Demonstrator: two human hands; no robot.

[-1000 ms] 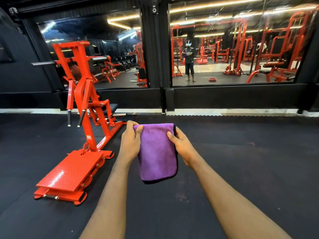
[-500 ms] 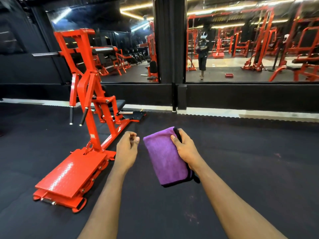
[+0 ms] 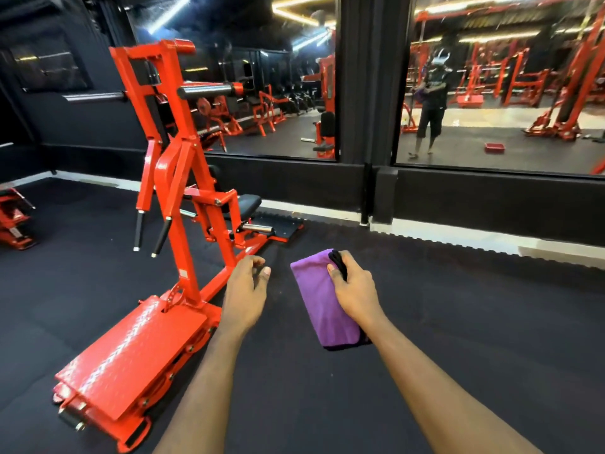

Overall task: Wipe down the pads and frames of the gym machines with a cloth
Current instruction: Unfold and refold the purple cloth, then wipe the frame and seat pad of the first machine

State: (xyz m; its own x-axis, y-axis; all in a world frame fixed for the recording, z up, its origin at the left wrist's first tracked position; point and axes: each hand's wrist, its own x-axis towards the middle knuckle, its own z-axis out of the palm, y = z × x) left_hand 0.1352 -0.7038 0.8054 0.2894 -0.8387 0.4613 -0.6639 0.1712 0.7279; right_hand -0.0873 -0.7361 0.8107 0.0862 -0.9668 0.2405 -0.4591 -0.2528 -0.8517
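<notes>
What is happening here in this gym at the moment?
A person is standing on the black floor and getting ready to clean. The right hand grips a folded purple cloth. The left hand holds nothing, with its fingers loosely curled in the air. The red machine is just to the left, and neither the cloth nor a hand is touching it, so wiping has not yet begun.

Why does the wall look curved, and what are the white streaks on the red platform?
Head view: the wide-angle lens bows the black wall base; same head view: the platform streaks are likely glare from ceiling strip lights seen in the mirror.
</notes>
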